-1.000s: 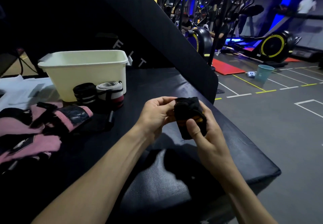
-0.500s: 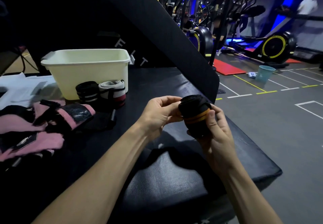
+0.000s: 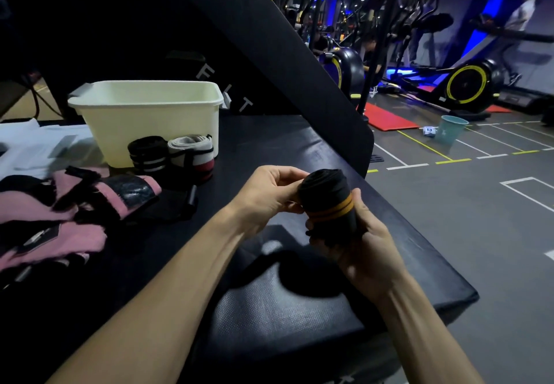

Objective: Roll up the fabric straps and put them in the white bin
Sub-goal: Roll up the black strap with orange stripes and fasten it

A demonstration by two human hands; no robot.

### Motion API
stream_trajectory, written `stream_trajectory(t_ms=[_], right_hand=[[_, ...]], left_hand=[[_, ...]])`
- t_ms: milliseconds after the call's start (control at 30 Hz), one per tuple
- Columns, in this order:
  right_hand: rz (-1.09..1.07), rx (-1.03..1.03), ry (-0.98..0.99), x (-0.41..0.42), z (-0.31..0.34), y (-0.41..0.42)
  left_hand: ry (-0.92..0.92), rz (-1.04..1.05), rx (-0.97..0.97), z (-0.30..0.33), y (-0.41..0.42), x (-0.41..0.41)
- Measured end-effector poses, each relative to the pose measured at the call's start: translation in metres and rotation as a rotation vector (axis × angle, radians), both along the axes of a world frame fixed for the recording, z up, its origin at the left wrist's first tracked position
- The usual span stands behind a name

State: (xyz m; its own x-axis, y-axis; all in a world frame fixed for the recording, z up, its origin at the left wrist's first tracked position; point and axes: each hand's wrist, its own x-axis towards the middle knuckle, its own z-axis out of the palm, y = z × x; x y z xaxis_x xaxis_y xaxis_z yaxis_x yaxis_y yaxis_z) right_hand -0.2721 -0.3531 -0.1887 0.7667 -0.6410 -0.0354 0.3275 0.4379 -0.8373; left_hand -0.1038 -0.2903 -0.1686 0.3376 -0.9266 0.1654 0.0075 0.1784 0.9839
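A black fabric strap with two orange stripes (image 3: 328,204) is rolled into a thick cylinder and held above the black padded bench (image 3: 299,308). My right hand (image 3: 359,249) grips its lower part from beneath. My left hand (image 3: 269,195) pinches the roll's upper left side. The white bin (image 3: 150,120) stands at the back left of the bench. Two rolled straps lean against its front: a black one with white stripes (image 3: 147,154) and a grey one with a red band (image 3: 193,156).
Pink and black lifting straps (image 3: 60,213) lie in a heap at the left, with white paper (image 3: 39,147) behind them. A slanted black pad (image 3: 284,54) rises behind the bench. The bench's right edge drops to the gym floor, where a teal bucket (image 3: 449,129) and exercise bikes stand.
The roll has turned in my hands: its orange stripes now face me and it stands more upright. Both hands have stayed in the same place above the bench.
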Motion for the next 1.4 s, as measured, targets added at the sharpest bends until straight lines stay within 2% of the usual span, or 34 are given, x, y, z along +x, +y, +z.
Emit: stream_trajectory(t_ms=[100, 267, 400, 533, 667, 900, 967, 1067, 1267, 1400], right_hand=[[-0.108, -0.057, 0.034, 0.003, -0.003, -0.001], [-0.197, -0.324, 0.055, 0.000, -0.002, 0.003], [-0.121, -0.265, 0.031, 0.005, 0.008, 0.013], [-0.151, -0.191, 0.043, 0.005, 0.002, 0.010], [-0.146, -0.105, -0.025, 0.002, 0.009, 0.013], [-0.210, -0.236, 0.047, 0.001, 0.008, 0.010], [-0.180, -0.253, 0.062, 0.000, 0.005, 0.008], [-0.147, -0.281, 0.094, -0.003, 0.001, 0.004], [-0.152, -0.302, 0.124, -0.009, -0.003, -0.004], [-0.146, -0.360, 0.116, -0.012, -0.003, -0.007]], left_hand=[[-0.027, -0.036, 0.046, 0.002, 0.004, 0.007], [-0.040, -0.145, 0.090, 0.003, 0.005, 0.005], [-0.037, -0.222, 0.186, 0.000, 0.004, 0.002], [-0.068, -0.291, 0.251, 0.000, 0.008, 0.008], [-0.098, -0.362, 0.154, 0.003, 0.015, 0.013], [-0.050, -0.369, 0.014, 0.007, 0.018, 0.010], [-0.051, -0.417, 0.008, 0.009, 0.020, 0.009], [-0.153, -0.464, 0.032, 0.013, 0.023, 0.009], [-0.310, -0.436, 0.019, 0.016, 0.020, 0.004], [-0.273, -0.473, 0.008, 0.016, 0.018, -0.005]])
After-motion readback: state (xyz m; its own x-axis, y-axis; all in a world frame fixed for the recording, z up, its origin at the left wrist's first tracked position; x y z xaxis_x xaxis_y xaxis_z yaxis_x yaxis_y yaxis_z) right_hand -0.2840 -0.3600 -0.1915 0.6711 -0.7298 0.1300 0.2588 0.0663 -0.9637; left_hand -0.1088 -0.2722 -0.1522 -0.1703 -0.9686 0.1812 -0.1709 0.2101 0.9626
